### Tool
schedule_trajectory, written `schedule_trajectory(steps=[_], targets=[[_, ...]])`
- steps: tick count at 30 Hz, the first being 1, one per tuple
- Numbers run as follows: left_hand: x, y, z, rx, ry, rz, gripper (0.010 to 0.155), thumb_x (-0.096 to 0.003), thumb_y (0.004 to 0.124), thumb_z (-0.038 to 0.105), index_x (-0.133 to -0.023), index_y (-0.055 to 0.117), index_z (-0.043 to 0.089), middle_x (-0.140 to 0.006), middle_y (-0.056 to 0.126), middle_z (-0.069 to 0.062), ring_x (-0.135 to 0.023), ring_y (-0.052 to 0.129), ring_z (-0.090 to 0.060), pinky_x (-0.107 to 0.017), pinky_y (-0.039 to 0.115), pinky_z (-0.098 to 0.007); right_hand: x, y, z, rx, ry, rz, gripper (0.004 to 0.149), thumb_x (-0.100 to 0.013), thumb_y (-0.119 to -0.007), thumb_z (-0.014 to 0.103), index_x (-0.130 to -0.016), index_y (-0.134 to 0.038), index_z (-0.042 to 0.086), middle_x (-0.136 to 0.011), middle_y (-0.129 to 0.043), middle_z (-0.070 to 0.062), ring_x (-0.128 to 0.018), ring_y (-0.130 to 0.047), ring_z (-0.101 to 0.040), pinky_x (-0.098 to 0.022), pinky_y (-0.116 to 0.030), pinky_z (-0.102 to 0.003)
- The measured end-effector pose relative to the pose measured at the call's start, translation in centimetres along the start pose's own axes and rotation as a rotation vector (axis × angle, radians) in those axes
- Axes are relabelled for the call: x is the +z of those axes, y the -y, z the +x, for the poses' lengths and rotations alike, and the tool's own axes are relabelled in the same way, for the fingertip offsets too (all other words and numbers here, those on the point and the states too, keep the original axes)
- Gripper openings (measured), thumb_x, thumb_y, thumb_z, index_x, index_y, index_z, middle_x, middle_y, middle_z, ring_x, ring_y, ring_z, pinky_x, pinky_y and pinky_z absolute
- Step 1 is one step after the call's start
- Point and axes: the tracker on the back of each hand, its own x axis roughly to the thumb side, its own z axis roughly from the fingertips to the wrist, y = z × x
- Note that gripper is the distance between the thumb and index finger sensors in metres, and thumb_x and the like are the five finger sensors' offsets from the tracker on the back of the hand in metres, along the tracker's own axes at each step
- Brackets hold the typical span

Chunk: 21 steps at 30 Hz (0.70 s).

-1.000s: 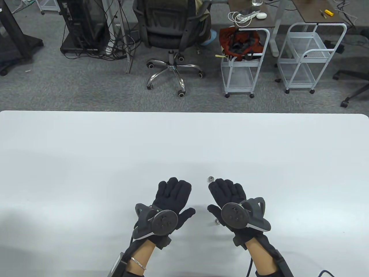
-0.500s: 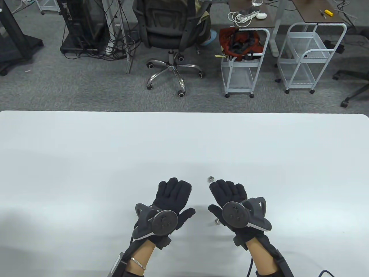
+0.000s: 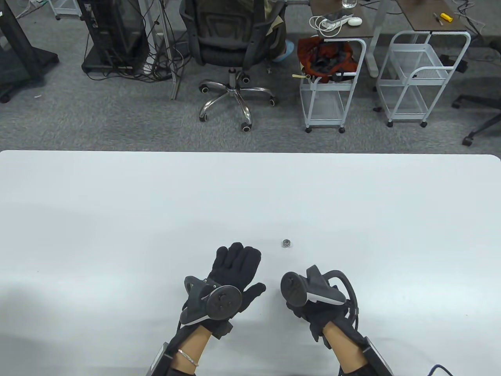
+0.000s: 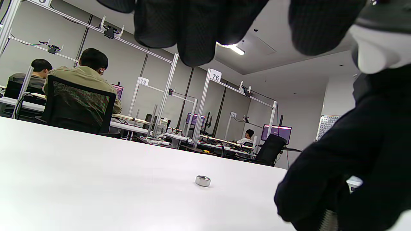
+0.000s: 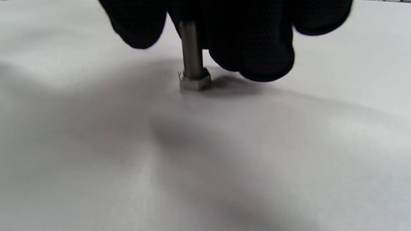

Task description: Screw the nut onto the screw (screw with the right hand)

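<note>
A small silver nut (image 3: 286, 243) lies on the white table (image 3: 117, 215), apart from both hands; it also shows in the left wrist view (image 4: 203, 180). My right hand (image 3: 309, 313) is curled, its tracker turned to the left, and its fingers (image 5: 257, 48) grip the shaft of the screw (image 5: 192, 48). The screw stands upright with its hex head (image 5: 194, 81) on the table. In the table view the screw is hidden under the hand. My left hand (image 3: 236, 260) rests flat on the table, fingers spread and empty, to the left of the right hand.
The table's far edge (image 3: 250, 152) borders a carpeted floor with an office chair (image 3: 231, 47) and two white wire carts (image 3: 332, 86). No other objects lie on the table.
My right hand has drawn back toward the near edge, rolled onto its side and closed on the screw that lay by its thumb. The nut and left hand have not moved.
</note>
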Motion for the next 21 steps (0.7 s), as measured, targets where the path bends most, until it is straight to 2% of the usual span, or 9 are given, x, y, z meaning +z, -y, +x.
schedule_trajectory(steps=[1, 5, 9, 14, 18, 21], targets=[[0.0, 0.0, 0.0, 0.002, 0.0, 0.0, 0.073, -0.0498, 0.068, 0.059, -0.11, 0.06, 0.018, -0.114, 0.078, -0.011, -0.103, 0.069, -0.043, -0.078, 0.046, -0.059, -0.2, -0.3, 0.3, 0.036, -0.002, 0.015, 0.054, -0.054, -0.077, 0.031, -0.099, -0.07, 0.001, -0.087, -0.084, -0.024, -0.071, -0.093, -0.038, -0.057, -0.067, -0.06], [0.0, 0.0, 0.0, 0.009, -0.002, 0.001, 0.073, -0.0497, 0.068, 0.059, -0.11, 0.06, 0.018, -0.113, 0.078, -0.01, -0.103, 0.07, -0.043, -0.078, 0.047, -0.059, -0.3, -0.4, 1.1, 0.158, 0.027, -0.056, 0.045, -0.053, -0.077, 0.026, -0.093, -0.076, 0.005, -0.08, -0.09, -0.02, -0.063, -0.098, -0.032, -0.055, -0.072, -0.057], [0.0, 0.0, 0.1, 0.01, 0.001, -0.004, 0.074, -0.0488, 0.069, 0.058, -0.11, 0.06, 0.018, -0.112, 0.079, -0.011, -0.102, 0.072, -0.043, -0.078, 0.049, -0.058, 0.0, 0.0, 1.1, 0.158, 0.036, -0.105, 0.044, -0.052, -0.077, 0.026, -0.091, -0.079, 0.006, -0.077, -0.092, -0.018, -0.06, -0.1, -0.03, -0.053, -0.073, -0.055], [-0.2, 0.3, 0.3, 0.054, -0.001, -0.013, 0.073, -0.0464, 0.074, 0.056, -0.106, 0.066, 0.016, -0.104, 0.089, -0.009, -0.092, 0.088, -0.036, -0.074, 0.063, -0.056, 1.3, 1.8, 0.6, 0.007, 0.058, -0.307, 0.043, -0.052, -0.077, 0.027, -0.089, -0.08, 0.006, -0.073, -0.094, -0.018, -0.056, -0.102, -0.028, -0.051, -0.075, -0.054], [-0.3, 0.6, 0.6, 0.107, -0.018, -0.014, 0.07, -0.0447, 0.078, 0.055, -0.102, 0.072, 0.015, -0.097, 0.095, -0.007, -0.082, 0.097, -0.032, -0.067, 0.073, -0.053, 2.6, 3.2, 0.1, -0.199, 0.095, -0.509, 0.043, -0.052, -0.076, 0.027, -0.088, -0.079, 0.004, -0.071, -0.095, -0.018, -0.053, -0.102, -0.028, -0.049, -0.076, -0.053], [-0.3, 0.8, 0.7, 0.143, -0.036, -0.016, 0.068, -0.0442, 0.079, 0.055, -0.099, 0.076, 0.014, -0.09, 0.1, -0.006, -0.075, 0.101, -0.03, -0.062, 0.078, -0.05, 3.3, 3.8, -0.3, -0.343, 0.13, -0.6, 0.043, -0.052, -0.076, 0.027, -0.088, -0.079, 0.003, -0.07, -0.095, -0.018, -0.052, -0.103, -0.026, -0.048, -0.076, -0.052]])
